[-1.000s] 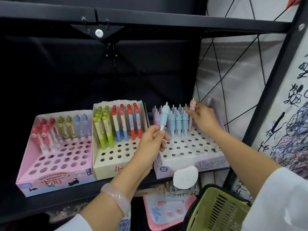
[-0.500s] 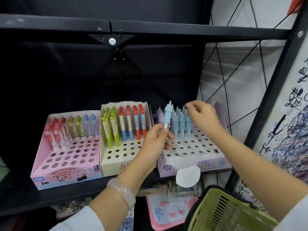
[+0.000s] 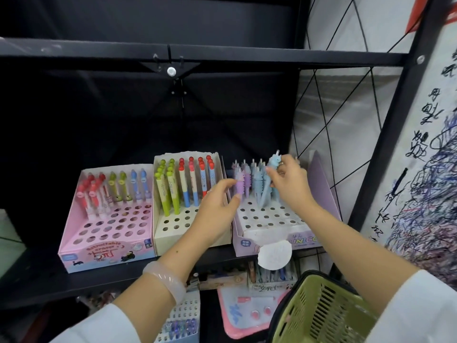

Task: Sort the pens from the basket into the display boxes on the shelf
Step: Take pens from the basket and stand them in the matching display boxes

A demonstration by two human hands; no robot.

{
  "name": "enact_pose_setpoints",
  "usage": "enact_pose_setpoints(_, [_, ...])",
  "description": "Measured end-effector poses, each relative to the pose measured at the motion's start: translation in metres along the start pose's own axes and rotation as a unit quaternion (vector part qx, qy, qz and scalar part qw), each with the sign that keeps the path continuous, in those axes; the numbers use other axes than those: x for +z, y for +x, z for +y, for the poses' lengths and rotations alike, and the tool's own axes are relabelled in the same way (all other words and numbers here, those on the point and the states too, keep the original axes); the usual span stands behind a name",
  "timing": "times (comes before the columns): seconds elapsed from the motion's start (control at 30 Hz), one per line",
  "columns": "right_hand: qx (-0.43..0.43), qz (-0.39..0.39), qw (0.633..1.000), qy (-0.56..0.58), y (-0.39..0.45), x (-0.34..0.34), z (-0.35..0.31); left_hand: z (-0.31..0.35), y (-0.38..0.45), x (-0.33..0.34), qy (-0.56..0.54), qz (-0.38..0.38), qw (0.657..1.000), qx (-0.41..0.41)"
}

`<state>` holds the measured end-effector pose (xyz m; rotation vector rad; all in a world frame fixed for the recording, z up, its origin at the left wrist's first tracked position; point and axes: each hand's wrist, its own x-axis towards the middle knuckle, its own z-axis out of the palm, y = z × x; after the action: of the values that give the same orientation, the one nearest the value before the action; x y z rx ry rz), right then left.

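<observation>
Over the right box (image 3: 277,231), the right hand (image 3: 291,186) pinches a blue pen (image 3: 269,179); the left hand (image 3: 217,209) hangs loose.
Light, rubbery pen, probably grippy: best held mid-barrel.

Blue pen (image 3: 268,184) in right hand (image 3: 289,185)

Left hand (image 3: 217,206) relaxed, right hand (image 3: 289,184) pinching

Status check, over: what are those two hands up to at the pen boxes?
Right hand grips blue pen, tilted over unicorn box. Left hand open, holds nothing, in front of purple pens. Free holes in front rows.
</observation>
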<state>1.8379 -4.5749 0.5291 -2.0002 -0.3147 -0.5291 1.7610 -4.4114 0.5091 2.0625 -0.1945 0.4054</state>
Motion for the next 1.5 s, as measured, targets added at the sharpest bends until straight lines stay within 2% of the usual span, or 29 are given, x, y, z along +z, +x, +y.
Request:
enact_pose_setpoints(0.13, [-0.045,0.011,0.997,-0.066,0.006,0.004,0.006,-0.004,-0.004,-0.003,-0.017,-0.002,1.0,-0.022])
enact_pose_setpoints(0.23, [-0.068,-0.034,0.989,-0.124,0.005,0.007,0.012,-0.005,-0.006,-0.004,-0.029,-0.001,0.999,-0.028])
enact_pose_setpoints(0.37, [-0.059,-0.034,0.985,-0.157,0.004,0.012,0.017,-0.005,-0.008,-0.002,-0.042,0.0,0.999,-0.034])
enact_pose_setpoints(0.5, [-0.02,-0.087,0.977,-0.192,0.002,0.018,0.018,-0.005,-0.011,0.0,-0.055,0.0,0.998,-0.036])
enact_pose_setpoints(0.63, [-0.001,-0.109,0.955,-0.276,-0.011,0.025,0.024,-0.005,-0.018,-0.002,-0.07,-0.001,0.997,-0.035])
enact_pose_setpoints(0.8, [0.012,-0.121,0.968,-0.218,-0.025,0.002,0.012,0.002,-0.032,-0.003,-0.085,0.006,0.996,-0.024])
enact_pose_setpoints(0.87, [-0.014,-0.136,0.973,-0.187,-0.037,-0.013,0.001,0.008,-0.043,0.008,-0.098,0.003,0.995,-0.021])
enact_pose_setpoints(0.93, [-0.046,-0.166,0.977,-0.127,-0.059,-0.028,-0.007,0.013,-0.058,0.026,-0.126,-0.019,0.991,-0.028])
enact_pose_setpoints(1.0, [-0.041,-0.199,0.978,-0.052,-0.087,-0.043,-0.003,0.014,-0.076,0.048,-0.148,-0.056,0.987,-0.032])
enact_pose_setpoints(1.13, [0.028,-0.262,0.964,-0.03,-0.151,-0.069,0.045,0.002,-0.108,0.094,-0.149,-0.127,0.98,-0.046])
enact_pose_setpoints(1.27, [0.128,-0.241,0.957,-0.095,-0.208,-0.08,0.122,-0.021,-0.136,0.134,-0.098,-0.198,0.974,-0.056])
enact_pose_setpoints(1.33, [0.151,-0.311,0.922,-0.174,-0.233,-0.082,0.157,-0.033,-0.146,0.149,-0.076,-0.237,0.967,-0.056])
enact_pose_setpoints(1.43, [0.19,-0.491,0.82,-0.224,-0.272,-0.074,0.191,-0.049,-0.159,0.165,-0.037,-0.301,0.951,-0.056])
enact_pose_setpoints(1.5, [0.205,-0.578,0.752,-0.244,-0.299,-0.059,0.201,-0.058,-0.166,0.172,-0.021,-0.331,0.942,-0.059])
